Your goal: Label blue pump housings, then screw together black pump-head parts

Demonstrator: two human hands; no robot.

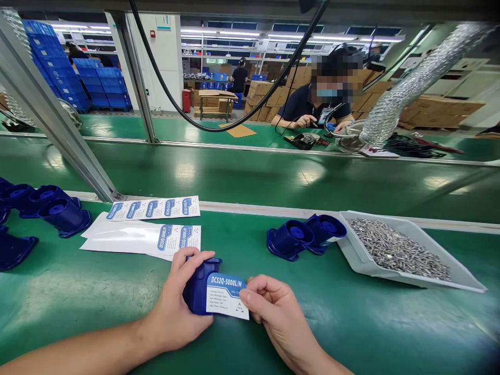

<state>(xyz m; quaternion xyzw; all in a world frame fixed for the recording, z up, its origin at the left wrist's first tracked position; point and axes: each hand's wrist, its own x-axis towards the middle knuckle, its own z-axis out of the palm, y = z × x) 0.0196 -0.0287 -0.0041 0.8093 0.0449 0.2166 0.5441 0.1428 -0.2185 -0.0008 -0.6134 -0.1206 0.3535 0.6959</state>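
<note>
Right fingertips (250, 301) pinch the near end of the label (227, 294), thumb and forefinger closed narrow on its white margin. The label, blue-headed and printed DC52Q-5000L/H, lies across the side of the blue housing (196, 291). That housing sits in the left hand (175, 307), fingers curled over its top in a full wrap. The right hand (275, 317) is just beside it, the two almost meeting low over the green bench (351, 328).

How far along? The label's left part looks seated on the housing while its right end stands proud past the edge. So I'd judge it partly down, with the smoothing left to do. Whether the adhesive has caught underneath, I cannot tell from this angle.

Outward now. Just beyond the left hand lie two label sheets: the nearer sheet (172, 237) is mostly bare backing with labels left at its right end, and the farther sheet (154, 208) carries a row of four. Far left is a cluster of blue housings (58, 213) with no labels showing on them. To the right, two more housings (304, 237) lie on their sides, one touching the grey tray (351, 255) heaped with screws (394, 247).

Across the conveyor belt (250, 177), a co-worker (312, 104) in a dark shirt bends over another bench, beside a silvery flexible duct (410, 78).
</note>
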